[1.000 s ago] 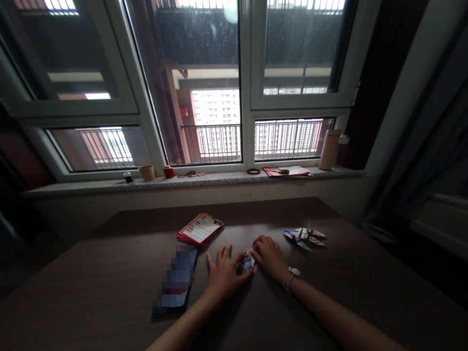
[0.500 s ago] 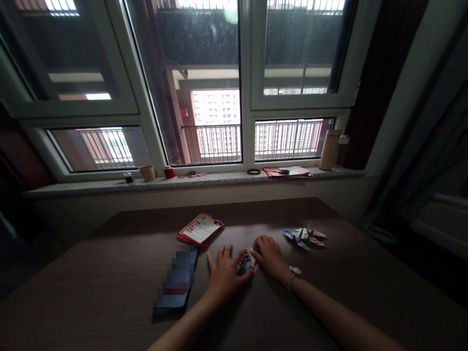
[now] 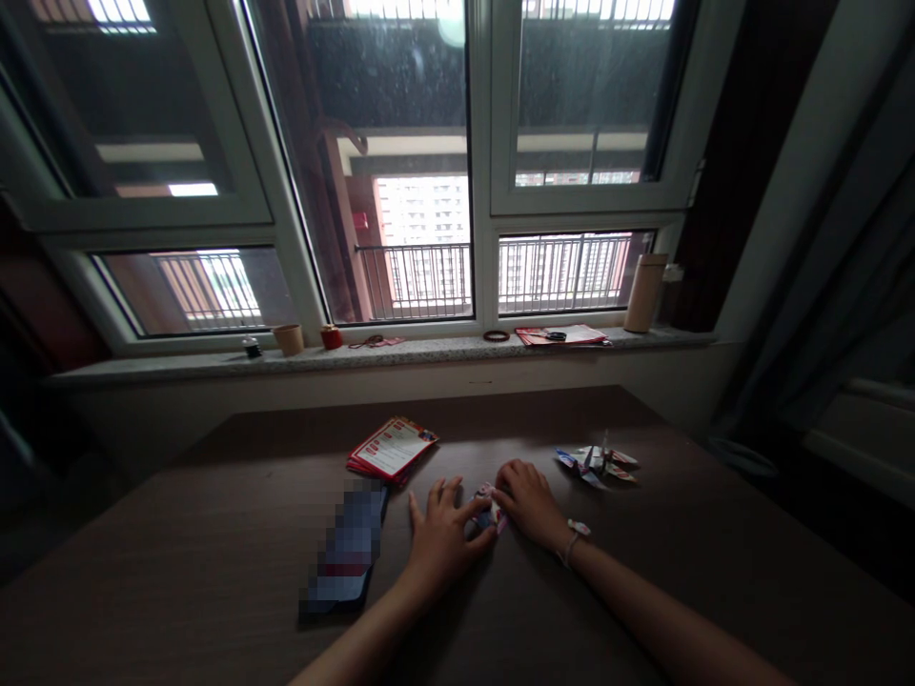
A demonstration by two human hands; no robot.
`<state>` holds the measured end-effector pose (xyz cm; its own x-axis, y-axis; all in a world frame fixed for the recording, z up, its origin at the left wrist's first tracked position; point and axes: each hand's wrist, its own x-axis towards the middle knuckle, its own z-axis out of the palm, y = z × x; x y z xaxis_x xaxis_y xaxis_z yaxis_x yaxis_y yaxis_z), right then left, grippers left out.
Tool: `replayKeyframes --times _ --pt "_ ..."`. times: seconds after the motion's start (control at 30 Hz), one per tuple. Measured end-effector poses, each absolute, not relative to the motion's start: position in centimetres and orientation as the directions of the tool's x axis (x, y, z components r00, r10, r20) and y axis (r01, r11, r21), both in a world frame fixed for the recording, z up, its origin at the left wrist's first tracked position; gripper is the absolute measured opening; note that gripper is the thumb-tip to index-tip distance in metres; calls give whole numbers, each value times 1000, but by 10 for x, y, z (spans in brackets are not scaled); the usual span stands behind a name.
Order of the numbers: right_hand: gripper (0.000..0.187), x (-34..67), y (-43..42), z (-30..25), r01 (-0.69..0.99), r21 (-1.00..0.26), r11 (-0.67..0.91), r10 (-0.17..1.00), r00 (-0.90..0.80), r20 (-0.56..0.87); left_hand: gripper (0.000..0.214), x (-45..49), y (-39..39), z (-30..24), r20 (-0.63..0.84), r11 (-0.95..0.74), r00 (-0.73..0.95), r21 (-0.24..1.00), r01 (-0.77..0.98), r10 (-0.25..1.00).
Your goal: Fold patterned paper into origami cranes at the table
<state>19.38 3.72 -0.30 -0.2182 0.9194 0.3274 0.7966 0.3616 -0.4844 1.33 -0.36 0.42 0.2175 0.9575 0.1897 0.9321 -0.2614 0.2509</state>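
Observation:
A small piece of folded patterned paper [image 3: 487, 508], pink, white and blue, lies on the brown table between my hands. My left hand [image 3: 444, 529] has its thumb and index finger on the paper's left and near edges, while its other fingers are spread on the tabletop. With fingers bent together, my right hand [image 3: 533, 503] grips the paper's right side; its fingertips are partly hidden. A band with a small white ornament [image 3: 578, 527] circles the right wrist. Several folded paper cranes [image 3: 597, 464] stand to the right of my right hand.
A stack of red-bordered cards [image 3: 393, 450] lies beyond my left hand, beside a phone-like dark object [image 3: 350, 548], partly pixelated. On the windowsill [image 3: 443, 351] are a tan cup [image 3: 289, 339], a red spool [image 3: 331, 336], scissors [image 3: 556, 335] on papers and a tan bottle [image 3: 645, 293].
My left index finger has come down and flattened over the paper, and the left hand has shifted slightly. The right hand stays almost where it was.

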Motion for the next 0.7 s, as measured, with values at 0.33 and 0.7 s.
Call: replayKeyframes --times 0.33,0.7 --pt "14 210 50 -9 603 -684 412 911 -263 317 42 11 -3 4 200 -274 228 243 931 953" --pt "8 204 47 -8 728 -582 363 931 -252 265 40 11 -3 4 240 -306 252 223 925 937"
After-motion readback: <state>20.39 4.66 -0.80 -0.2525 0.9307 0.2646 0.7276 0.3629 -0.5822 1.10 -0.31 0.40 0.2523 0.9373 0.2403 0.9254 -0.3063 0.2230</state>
